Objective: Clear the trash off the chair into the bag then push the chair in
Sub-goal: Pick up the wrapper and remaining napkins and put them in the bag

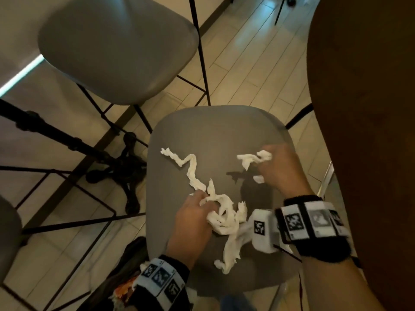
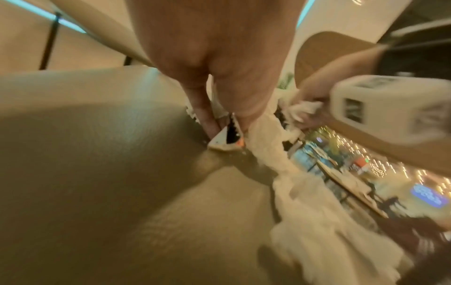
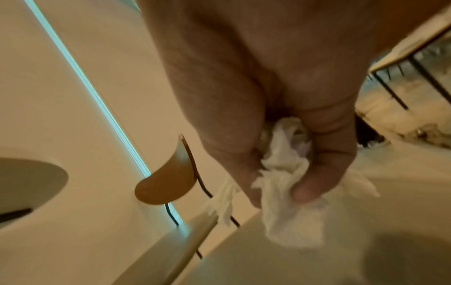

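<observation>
A grey chair seat (image 1: 213, 131) fills the middle of the head view, with white tissue scraps strewn over it. My left hand (image 1: 206, 204) grips the bunched end of a long twisted tissue strip (image 1: 190, 169) that trails off to the far left. In the left wrist view its fingers (image 2: 207, 123) also pinch a small torn wrapper scrap (image 2: 225, 141) beside the tissue (image 2: 268, 154). My right hand (image 1: 265, 164) hovers over the seat's right side and holds a crumpled tissue wad (image 1: 253, 159), seen pinched between thumb and fingers (image 3: 285, 173). A dark bag (image 1: 128, 272) with trash in it sits low on the left.
A second grey chair (image 1: 116, 48) stands at the back left and another seat edge (image 1: 9, 232) shows at the far left. A black table base (image 1: 121, 169) and thin metal legs crowd the floor on the left. A dark brown surface (image 1: 363, 108) borders the right.
</observation>
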The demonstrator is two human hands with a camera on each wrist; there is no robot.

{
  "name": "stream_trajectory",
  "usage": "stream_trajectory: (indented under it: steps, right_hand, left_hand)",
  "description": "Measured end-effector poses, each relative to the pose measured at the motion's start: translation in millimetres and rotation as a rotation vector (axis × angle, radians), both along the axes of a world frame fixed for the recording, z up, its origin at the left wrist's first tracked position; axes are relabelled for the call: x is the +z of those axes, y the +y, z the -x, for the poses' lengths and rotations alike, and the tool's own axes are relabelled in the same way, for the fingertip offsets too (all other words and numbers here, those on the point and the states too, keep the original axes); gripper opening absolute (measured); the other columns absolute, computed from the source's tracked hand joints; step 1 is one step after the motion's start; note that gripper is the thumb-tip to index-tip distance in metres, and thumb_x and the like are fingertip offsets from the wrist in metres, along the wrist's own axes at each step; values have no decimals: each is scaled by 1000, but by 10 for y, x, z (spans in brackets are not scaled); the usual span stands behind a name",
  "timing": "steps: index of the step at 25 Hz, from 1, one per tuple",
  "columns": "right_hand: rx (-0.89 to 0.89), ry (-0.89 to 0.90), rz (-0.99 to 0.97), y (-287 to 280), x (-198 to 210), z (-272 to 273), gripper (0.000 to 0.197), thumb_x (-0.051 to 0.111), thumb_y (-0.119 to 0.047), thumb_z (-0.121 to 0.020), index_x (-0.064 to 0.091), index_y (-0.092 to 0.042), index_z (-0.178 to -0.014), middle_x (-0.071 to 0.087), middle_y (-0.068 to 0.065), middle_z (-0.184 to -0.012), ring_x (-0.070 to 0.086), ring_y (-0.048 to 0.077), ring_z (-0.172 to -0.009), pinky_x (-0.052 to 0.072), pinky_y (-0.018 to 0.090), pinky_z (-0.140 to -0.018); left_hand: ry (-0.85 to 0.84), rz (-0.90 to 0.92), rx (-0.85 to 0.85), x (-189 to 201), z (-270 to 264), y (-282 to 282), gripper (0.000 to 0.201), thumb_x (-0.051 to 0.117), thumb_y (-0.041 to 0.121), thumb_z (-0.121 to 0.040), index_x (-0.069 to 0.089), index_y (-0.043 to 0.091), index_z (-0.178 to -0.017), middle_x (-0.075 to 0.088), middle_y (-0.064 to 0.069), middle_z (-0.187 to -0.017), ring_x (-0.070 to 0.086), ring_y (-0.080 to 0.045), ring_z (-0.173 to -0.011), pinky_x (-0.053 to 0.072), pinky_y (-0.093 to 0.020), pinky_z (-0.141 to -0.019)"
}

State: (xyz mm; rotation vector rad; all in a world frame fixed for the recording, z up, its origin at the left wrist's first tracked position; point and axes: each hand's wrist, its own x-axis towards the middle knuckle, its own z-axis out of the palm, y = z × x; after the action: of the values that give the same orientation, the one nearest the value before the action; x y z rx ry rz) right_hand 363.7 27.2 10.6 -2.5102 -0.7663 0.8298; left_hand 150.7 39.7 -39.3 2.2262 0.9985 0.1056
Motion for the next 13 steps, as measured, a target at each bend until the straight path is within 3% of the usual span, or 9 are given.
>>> stream_trajectory:
  steps: [1,4,7,10,13]
  right_hand:
    - [8,-23,0,-192,156,29,22,68,-5,-80,69,-11,-101,65,10,-101,61,22,-85,50,25,-61]
    - [62,-11,91,-704,340,339,24,64,-6,-84,67,-25,-98,60,5,-109,60,21,-95,55,37,-80]
    - [206,56,237,-954,32,768,29,67,-14,-83,60,-35,-102,48,6,-125,52,23,-108,50,35,-90]
    - [242,-51,191,-1072,-269,1075,35,67,-19,-83,56,-27,-116,35,7,-132,37,26,-122,41,34,-95]
    - [217,-139,104,-1060,-355,1127,23,69,-17,-81,63,-19,-102,43,6,-116,44,26,-109,43,33,-86]
  left_hand:
    - [-30,14,47,29,17,11,14,72,10,-70,66,19,-77,59,0,-93,57,-15,-79,43,-23,-60]
    - [-158,37,191,150,12,103,17,71,6,-72,68,21,-80,59,3,-96,58,-12,-81,48,-26,-66]
    - [-192,35,237,240,46,245,18,69,10,-74,69,24,-86,57,6,-102,56,-9,-88,42,-19,-71]
    - [14,27,41,181,218,258,30,70,27,-75,63,31,-104,51,3,-122,49,-15,-109,44,-27,-86]
    - [115,-38,-103,68,323,-17,44,73,41,-72,56,38,-113,45,2,-129,41,-19,-116,48,-35,-83]
